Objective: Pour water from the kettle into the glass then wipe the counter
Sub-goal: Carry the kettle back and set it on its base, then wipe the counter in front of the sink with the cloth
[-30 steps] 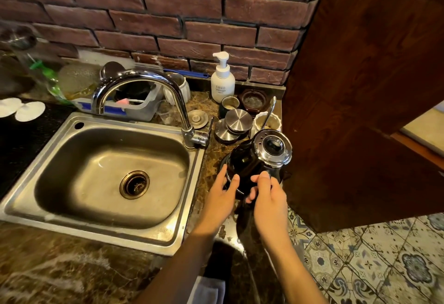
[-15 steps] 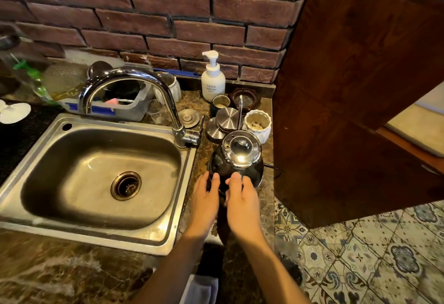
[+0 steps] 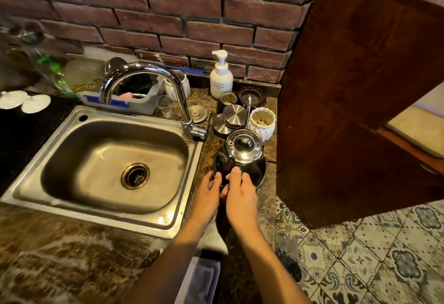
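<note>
The kettle (image 3: 240,159), dark-bodied with a shiny steel lid, is standing upright on the narrow strip of marbled brown surface (image 3: 72,255) to the right of the steel sink (image 3: 108,166), with its slim spout pointing away toward the brick wall. Both hands are reaching in from the near edge and meeting at the kettle's near side. The left hand (image 3: 206,193) is lying with its fingers loosely spread, the tips touching the lower left of the dark body. The right hand (image 3: 240,190) is curling its fingers over the near part of the kettle, where the handle would be, though the handle itself is hidden under the hand, so I cannot tell whether the grip is fully closed. Just behind the kettle, a white ribbed cup (image 3: 262,121) and two round steel lids (image 3: 230,116) are sitting close together, and a white pump bottle (image 3: 221,77) is standing further back against the wall. The chrome tap (image 3: 153,82) is arching over the sink. A small clear glass (image 3: 168,111) is sitting by the base of the tap, well apart from the kettle. A folded pale cloth (image 3: 201,279) is lying at the near edge between the forearms.
</note>
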Demonstrator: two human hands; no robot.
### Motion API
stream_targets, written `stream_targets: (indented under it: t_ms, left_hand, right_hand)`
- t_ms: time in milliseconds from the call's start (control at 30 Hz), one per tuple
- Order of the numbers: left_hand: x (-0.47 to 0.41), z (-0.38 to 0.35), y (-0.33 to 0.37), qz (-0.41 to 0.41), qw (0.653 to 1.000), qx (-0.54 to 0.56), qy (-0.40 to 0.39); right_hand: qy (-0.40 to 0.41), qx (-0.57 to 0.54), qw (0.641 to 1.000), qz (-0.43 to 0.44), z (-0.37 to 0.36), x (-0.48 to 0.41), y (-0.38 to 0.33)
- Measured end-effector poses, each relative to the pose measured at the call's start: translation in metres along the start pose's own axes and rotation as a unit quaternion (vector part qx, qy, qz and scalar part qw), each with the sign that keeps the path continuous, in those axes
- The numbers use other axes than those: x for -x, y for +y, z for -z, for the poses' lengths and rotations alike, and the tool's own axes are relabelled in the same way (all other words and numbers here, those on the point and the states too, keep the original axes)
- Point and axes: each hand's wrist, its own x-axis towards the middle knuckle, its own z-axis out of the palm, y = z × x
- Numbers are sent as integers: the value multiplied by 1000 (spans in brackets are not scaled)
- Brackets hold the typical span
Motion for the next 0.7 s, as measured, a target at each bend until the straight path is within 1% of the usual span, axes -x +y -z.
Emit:
stream_targets:
  t_ms: [67, 133, 233, 267, 333, 400, 433, 533, 633, 700]
  left_hand:
    - [8, 11, -4, -7, 999, -40, -10]
    - [21, 29, -11, -25, 993, -116, -3]
    - [45, 59, -34, -42, 965, -259, 5]
    - [54, 68, -44, -43, 956, -289, 3]
    - [72, 85, -62, -35, 940, -340, -2]
    - [86, 97, -78, -33, 924, -382, 3]
    - [91, 101, -84, -38, 917, -398, 10]
    - [103, 107, -97, -63, 896, -440, 27]
    - [109, 110, -102, -76, 866, -494, 14]
    - [109, 112, -103, -75, 857, -510, 4]
  right_hand:
    - [-11, 10, 1000, -1, 6, 4, 5]
    - [-10, 0, 1000, -17, 11, 15, 17]
    - [16, 23, 999, -30, 14, 44, 51]
    - [7, 39, 999, -35, 15, 55, 64]
    - [-56, 98, 992, -48, 14, 72, 89]
    - [-125, 188, 973, -51, 11, 84, 107]
    - [-145, 220, 963, -51, 9, 89, 112]
    - [-179, 244, 952, -45, 4, 101, 114]
    - [-209, 280, 937, -18, 1, 106, 111]
    - [-231, 301, 925, -15, 0, 107, 109]
